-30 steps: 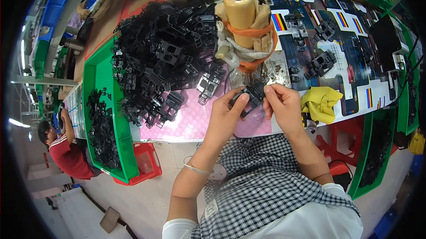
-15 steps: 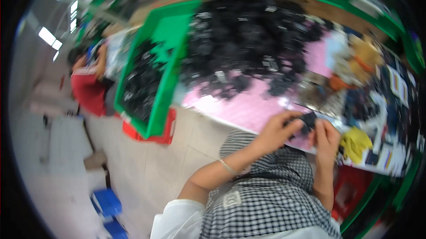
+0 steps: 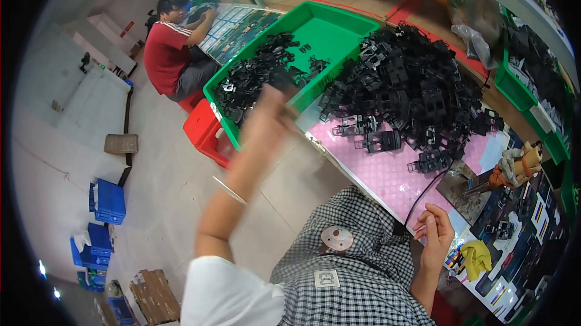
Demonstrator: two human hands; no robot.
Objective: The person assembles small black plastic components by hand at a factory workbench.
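My left hand (image 3: 269, 117) is stretched out over the near rim of a green tray (image 3: 339, 23), smeared by motion. At its fingertips is a dark blurred black plastic part (image 3: 282, 80), which appears to be held. Several similar black parts (image 3: 242, 87) lie heaped in the tray's left half. My right hand (image 3: 434, 232) hovers by the table's front edge, open, its fingers loosely curled and apart with nothing in them. Beyond it, a large pile of black plastic parts (image 3: 417, 84) covers much of the pink mat (image 3: 369, 169).
The tray rests partly over a red stool (image 3: 203, 129). A black cable (image 3: 417, 202) crosses the mat beside my right hand. To the right are a tool with a wrapped handle (image 3: 514, 166) and a yellow cloth (image 3: 476, 259). A person in red (image 3: 166, 57) sits at the far left.
My left hand has swung left from the mat to the green tray, apparently with the black plastic part. The right hand has let go of that part. The view has turned left.
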